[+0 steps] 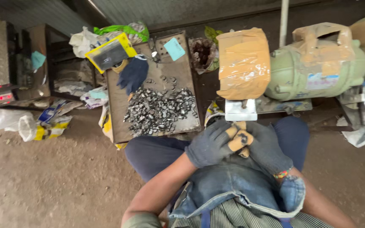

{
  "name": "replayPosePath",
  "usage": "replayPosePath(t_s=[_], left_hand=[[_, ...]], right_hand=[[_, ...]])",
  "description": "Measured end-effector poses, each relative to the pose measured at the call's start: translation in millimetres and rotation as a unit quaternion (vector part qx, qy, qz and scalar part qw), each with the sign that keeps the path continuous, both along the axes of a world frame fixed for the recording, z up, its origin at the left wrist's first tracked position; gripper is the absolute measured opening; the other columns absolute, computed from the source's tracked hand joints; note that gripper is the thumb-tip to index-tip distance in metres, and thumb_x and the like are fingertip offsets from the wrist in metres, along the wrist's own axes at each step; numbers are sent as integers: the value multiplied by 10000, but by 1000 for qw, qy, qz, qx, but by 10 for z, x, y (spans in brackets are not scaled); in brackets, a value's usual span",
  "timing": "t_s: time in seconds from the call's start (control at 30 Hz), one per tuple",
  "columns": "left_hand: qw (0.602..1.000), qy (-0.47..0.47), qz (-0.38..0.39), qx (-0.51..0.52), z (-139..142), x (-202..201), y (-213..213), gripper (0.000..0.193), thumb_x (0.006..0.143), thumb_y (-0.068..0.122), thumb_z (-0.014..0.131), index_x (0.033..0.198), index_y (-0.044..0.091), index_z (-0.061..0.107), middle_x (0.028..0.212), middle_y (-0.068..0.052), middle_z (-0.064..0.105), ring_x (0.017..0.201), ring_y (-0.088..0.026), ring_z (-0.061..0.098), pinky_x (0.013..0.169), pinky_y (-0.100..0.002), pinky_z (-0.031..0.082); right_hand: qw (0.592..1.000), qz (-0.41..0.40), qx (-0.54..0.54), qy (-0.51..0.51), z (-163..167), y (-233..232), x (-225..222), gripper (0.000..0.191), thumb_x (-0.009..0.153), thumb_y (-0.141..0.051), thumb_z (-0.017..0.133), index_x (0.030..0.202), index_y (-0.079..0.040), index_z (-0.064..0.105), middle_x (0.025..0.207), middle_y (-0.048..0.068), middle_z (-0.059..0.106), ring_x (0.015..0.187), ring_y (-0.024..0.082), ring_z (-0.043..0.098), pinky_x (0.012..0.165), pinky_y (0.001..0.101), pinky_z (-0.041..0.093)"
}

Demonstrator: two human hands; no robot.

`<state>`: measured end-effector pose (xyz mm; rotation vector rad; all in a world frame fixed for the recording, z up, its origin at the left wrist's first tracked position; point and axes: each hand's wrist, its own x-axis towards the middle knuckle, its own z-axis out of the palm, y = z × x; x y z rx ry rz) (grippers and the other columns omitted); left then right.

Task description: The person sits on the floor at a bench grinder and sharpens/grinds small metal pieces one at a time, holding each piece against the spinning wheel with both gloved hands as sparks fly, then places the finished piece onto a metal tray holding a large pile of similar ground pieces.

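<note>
Below the taped guard (243, 63) of a bench grinder, at about six o'clock from it, both gloved hands meet over the person's lap. Left hand (210, 145) wears a dark knit glove with tan tape wound round the fingertips (234, 142); its grip is clenched inward toward the other hand. Right hand (267, 147), gloved the same way, curls its grip closed against the left, and a small dark ring-shaped part (243, 137) seems pinched between the taped tips of both hands, though it is too small to tell its form for sure. A bright bead band shows at the right wrist. Just above the hands, at twelve o'clock, sits the grinder's pale metal tool rest (241, 110), near but not touching the gloves.

At ten o'clock from the hands lies a flat rusty metal tray (121, 126) serving as a worktop, carrying a heap of small dark metal pieces (159, 112). A spare dark glove (134, 74) lies at the tray's upper left corner, and a light blue card (174, 49) at its top edge. A yellow-framed box (110, 52) rests at eleven o'clock of the tray. The green motor housing (317, 71), patched with brown tape, extends to three o'clock of the guard. Crumpled plastic bags (5, 122) lie on the dirt floor (64, 181) at nine o'clock, well apart from the tray.
</note>
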<state>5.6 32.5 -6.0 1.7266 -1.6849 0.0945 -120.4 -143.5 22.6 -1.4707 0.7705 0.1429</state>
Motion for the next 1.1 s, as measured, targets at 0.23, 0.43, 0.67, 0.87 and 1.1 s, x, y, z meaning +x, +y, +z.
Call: replayPosePath(t_s=[0.23, 0.43, 0.67, 0.87, 1.1], left_hand=[[985, 81, 151, 12, -142, 254, -513, 305, 875, 231, 755, 1119, 77, 656, 1134, -145, 640, 1150, -384, 629, 1081, -530, 492], [977, 142, 135, 88, -444, 479, -729, 307, 875, 334, 752, 1063, 92, 756, 1087, -143, 734, 1051, -376, 668, 945, -500, 515], [982, 136, 92, 97, -551, 565, -769, 300, 871, 365, 735, 1045, 124, 782, 1090, -114, 747, 1026, -351, 682, 924, -476, 539], [983, 135, 95, 85, -601, 563, -750, 209, 863, 243, 695, 1009, 125, 786, 1083, -113, 736, 1058, -345, 680, 939, -471, 546], [985, 123, 56, 106, -663, 589, -755, 234, 862, 275, 715, 988, 83, 763, 1065, -141, 720, 1069, -370, 666, 939, -485, 537]], right_hand=[[892, 71, -423, -144, -259, -398, 100, 340, 877, -280, 769, 1119, -42, 744, 1012, 144, 729, 911, 312, 702, 777, 403, 538], [865, 69, -468, -169, -396, -449, 181, 323, 847, -302, 789, 1077, -78, 758, 1002, 141, 701, 929, 338, 691, 785, 430, 535], [857, 122, -481, -139, -356, -517, 296, 344, 807, -336, 814, 1052, -97, 784, 925, 137, 675, 858, 341, 671, 713, 457, 512], [858, 104, -483, -139, -419, -535, 284, 364, 777, -357, 823, 1004, -76, 775, 913, 130, 683, 865, 338, 676, 741, 448, 519], [875, 144, -434, -157, -364, -625, 357, 341, 773, -300, 822, 1059, -115, 799, 981, 109, 723, 946, 317, 690, 796, 425, 526]])
